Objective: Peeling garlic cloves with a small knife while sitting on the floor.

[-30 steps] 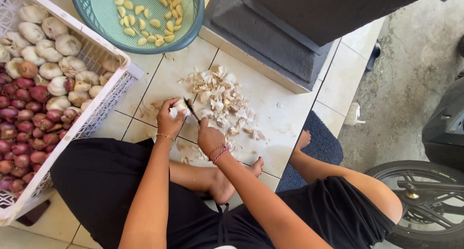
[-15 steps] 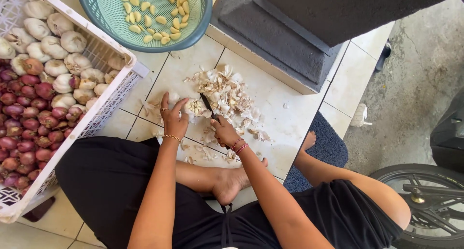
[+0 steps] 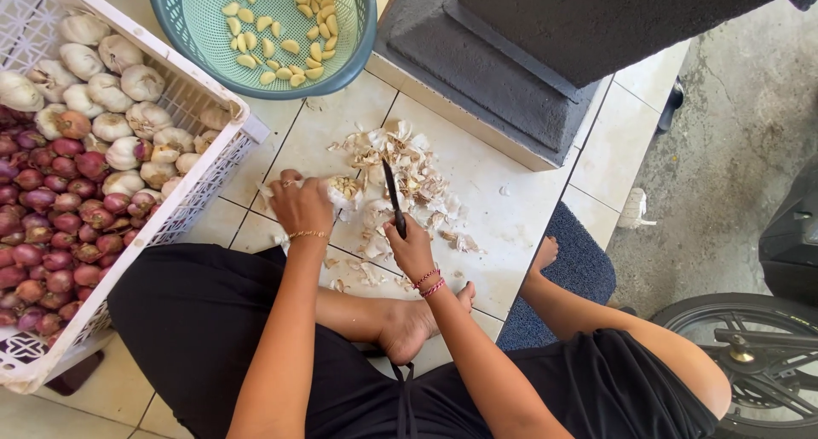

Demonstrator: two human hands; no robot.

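Black-handled and dark-bladed, the knife (image 3: 394,200) sat in the right hand (image 3: 412,247), whose grip was closed tight round the handle, the blade pointing away from the body over the heap of papery garlic skins (image 3: 409,179). The left hand (image 3: 300,205) curled its fingers round a garlic bulb (image 3: 345,188), already partly broken open so the cloves showed, pinching it just above the tiled floor (image 3: 503,209). Knife tip and bulb were near but apart.

Judging by this, the step in hand was splitting and peeling the bulb, somewhere between two cuts. The next stroke would call for bringing the blade back to the bulb with the edge kept clear of the holding fingers, since the cloves were small and the fingertips lay close beside them.

Further out, a teal basket (image 3: 349,51) held peeled yellow cloves at the top of the view, well apart from the hands. A white crate (image 3: 213,162) at the left carried whole garlic heads and red shallots (image 3: 51,226). The person sat cross-legged in black clothing, one bare foot (image 3: 417,320) resting on the tiles below the hands. A dark grey pillar base (image 3: 511,73) stood beyond the skins, and a wheel (image 3: 750,354) showed at the lower right.
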